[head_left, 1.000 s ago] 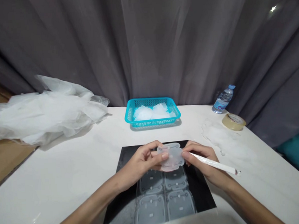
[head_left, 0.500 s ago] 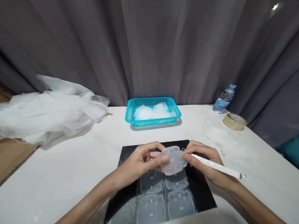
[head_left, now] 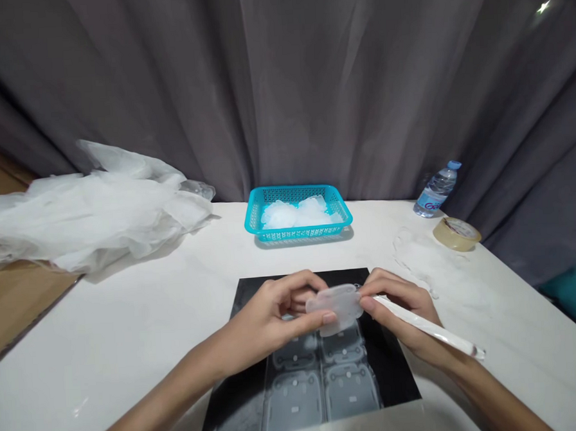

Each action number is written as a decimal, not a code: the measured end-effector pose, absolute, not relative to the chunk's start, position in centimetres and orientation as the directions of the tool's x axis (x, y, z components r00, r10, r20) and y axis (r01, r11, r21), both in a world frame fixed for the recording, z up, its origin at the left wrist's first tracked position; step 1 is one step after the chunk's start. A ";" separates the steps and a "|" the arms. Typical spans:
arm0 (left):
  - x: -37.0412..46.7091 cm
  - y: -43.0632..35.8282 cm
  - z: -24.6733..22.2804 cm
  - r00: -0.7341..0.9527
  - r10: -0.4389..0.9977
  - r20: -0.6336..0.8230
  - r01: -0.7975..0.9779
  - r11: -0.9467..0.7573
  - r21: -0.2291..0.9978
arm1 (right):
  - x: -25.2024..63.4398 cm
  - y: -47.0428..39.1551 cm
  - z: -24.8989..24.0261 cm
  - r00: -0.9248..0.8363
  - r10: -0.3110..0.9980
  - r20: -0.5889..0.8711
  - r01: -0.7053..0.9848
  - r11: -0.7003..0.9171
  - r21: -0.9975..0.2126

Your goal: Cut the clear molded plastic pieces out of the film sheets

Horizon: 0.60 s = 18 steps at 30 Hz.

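Grey curtain (head_left: 300,86), hanging behind a white tabletop (head_left: 143,319). Item: translucent plastic piece (head_left: 338,308), above a black sheet (head_left: 397,370), between both hands. Left hand (head_left: 278,309): pinching its edge between thumb and fingers. Right hand (head_left: 403,306): pinching a slim white tool (head_left: 429,327) at the piece's opposite edge. Beneath the hands: clear moulded pieces (head_left: 352,389) on the sheet. Beyond the hands: turquoise basket (head_left: 299,233), white contents. Beyond the right hand: water bottle (head_left: 436,191), tape roll (head_left: 456,234). Beyond the left: heaped white plastic (head_left: 95,216).

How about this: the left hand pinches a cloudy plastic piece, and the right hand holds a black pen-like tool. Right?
The pen-like tool in the right hand is white, not black, as the head view shows. The left hand does pinch the cloudy plastic piece.
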<state>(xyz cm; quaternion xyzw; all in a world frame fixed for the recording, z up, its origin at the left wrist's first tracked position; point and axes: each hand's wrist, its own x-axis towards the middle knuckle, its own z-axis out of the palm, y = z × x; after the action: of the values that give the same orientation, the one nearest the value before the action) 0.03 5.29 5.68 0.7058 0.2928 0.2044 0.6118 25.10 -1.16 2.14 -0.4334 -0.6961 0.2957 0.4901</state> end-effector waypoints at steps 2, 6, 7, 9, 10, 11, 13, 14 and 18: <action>0.2 5.1 5.6 0.739 0.670 -0.069 0.200 -0.122 0.972 | 24.8 -1.5 2.2 -0.166 0.876 0.454 0.344 0.483 -0.805; 0.0 5.0 5.6 0.743 0.669 -0.004 0.274 -0.299 0.914 | 24.2 -2.1 2.7 -0.255 0.807 0.532 0.386 0.589 -0.710; -0.1 5.1 5.6 0.746 0.666 0.023 0.261 -0.324 0.909 | 24.1 -2.2 2.8 -0.271 0.783 0.560 0.387 0.621 -0.681; -0.4 5.2 5.8 0.753 0.654 0.076 0.210 -0.348 0.914 | 24.1 -2.2 2.9 -0.269 0.748 0.606 0.394 0.660 -0.640; -0.4 5.2 5.9 0.757 0.647 0.095 0.184 -0.350 0.919 | 24.1 -2.2 3.0 -0.257 0.738 0.624 0.404 0.669 -0.624; -0.5 5.3 6.0 0.763 0.638 0.107 0.163 -0.350 0.922 | 24.2 -2.2 3.0 -0.242 0.730 0.639 0.418 0.673 -0.610; -0.5 5.2 6.2 0.773 0.623 0.124 0.135 -0.352 0.926 | 24.4 -2.0 3.0 -0.239 0.707 0.666 0.452 0.688 -0.568; -0.5 5.2 6.3 0.776 0.617 0.132 0.124 -0.354 0.927 | 24.6 -1.9 3.0 -0.255 0.682 0.685 0.467 0.707 -0.530; -0.5 5.1 6.2 0.773 0.615 0.156 0.114 -0.377 0.919 | 24.5 -1.4 2.9 -0.338 0.597 0.728 0.487 0.772 -0.407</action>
<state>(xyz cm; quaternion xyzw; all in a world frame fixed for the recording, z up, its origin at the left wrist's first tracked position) -0.54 5.14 6.24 0.7925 0.2298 0.2461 0.5085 24.52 -1.40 2.87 -0.3323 -0.8157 0.0583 0.4699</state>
